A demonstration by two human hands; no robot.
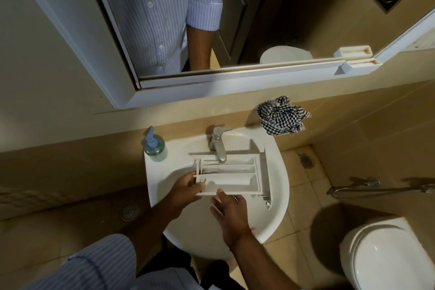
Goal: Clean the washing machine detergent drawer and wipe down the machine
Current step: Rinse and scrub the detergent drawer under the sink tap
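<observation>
The white detergent drawer (pixel 231 175) lies across the white sink (pixel 280 186) under the tap (pixel 217 142), compartments facing up, its front panel to the right. My left hand (pixel 186 192) grips the drawer's near left corner, thumb over the rim. My right hand (pixel 229 213) is spread flat with straight fingers, a fingertip touching the drawer's near edge. A black-and-white checked cloth (pixel 281 115) sits crumpled on the ledge behind the sink's right side.
A soap pump bottle (pixel 154 145) stands on the sink's back left corner. A mirror (pixel 188 19) hangs above the ledge. The toilet (pixel 388 254) is at lower right, with a spray hose (pixel 376 189) on the wall. Floor drains (pixel 128 211) lie on either side.
</observation>
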